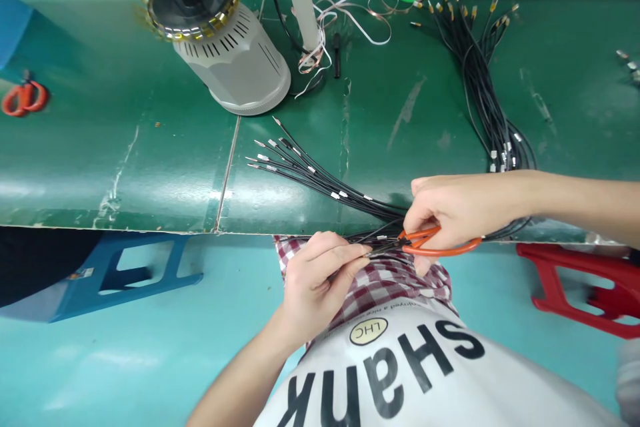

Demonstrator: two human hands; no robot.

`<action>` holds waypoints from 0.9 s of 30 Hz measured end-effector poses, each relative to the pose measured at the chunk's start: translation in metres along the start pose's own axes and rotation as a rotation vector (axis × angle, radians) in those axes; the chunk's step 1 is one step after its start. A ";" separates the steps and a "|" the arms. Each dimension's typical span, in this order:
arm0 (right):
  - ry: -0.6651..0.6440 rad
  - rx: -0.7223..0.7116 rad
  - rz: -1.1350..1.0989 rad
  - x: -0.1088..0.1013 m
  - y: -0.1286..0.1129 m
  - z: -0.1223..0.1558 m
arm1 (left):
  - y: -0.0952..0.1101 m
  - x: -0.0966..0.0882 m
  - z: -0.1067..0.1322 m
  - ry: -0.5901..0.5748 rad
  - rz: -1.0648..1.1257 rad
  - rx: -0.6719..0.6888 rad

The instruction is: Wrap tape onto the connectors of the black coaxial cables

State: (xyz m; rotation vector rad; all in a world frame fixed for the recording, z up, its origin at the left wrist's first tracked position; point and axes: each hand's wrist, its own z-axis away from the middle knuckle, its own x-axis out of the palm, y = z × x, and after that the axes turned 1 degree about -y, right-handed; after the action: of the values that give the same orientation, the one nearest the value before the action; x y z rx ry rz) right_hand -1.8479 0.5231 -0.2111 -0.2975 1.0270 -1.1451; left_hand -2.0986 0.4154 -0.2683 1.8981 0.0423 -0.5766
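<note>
My right hand [457,207] is closed on orange-handled scissors [440,247] at the front edge of the green workbench [150,147]. The scissor tips meet thin black wires that my left hand [320,280] pinches just below the bench edge, over my lap. A fan of black wires with small white sleeves and metal tips [300,163] spreads out on the bench to the upper left of both hands. The bundle runs under my right hand.
A grey cylindrical machine with a gold-ringed top [220,40] stands at the back left. Another bundle of black cables with gold connectors [480,73] lies at the right. Orange scissors [23,99] rest far left. A blue stool [115,273] and a red stool [580,287] stand on the floor.
</note>
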 end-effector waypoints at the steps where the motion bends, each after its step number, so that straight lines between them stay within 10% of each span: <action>1: 0.013 0.004 0.007 0.000 0.000 0.000 | 0.000 0.000 0.000 0.001 0.001 -0.003; 22: -0.245 0.021 -0.374 0.005 0.015 -0.010 | -0.002 0.003 0.003 -0.001 0.013 0.005; 27: -0.099 -0.030 -0.294 0.006 0.014 -0.007 | -0.001 0.001 0.002 0.007 0.022 -0.011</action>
State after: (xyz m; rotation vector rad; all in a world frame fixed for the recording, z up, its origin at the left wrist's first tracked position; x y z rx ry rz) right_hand -1.8452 0.5261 -0.2273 -0.5375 0.9335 -1.3656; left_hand -2.0987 0.4137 -0.2700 1.8876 0.0288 -0.5533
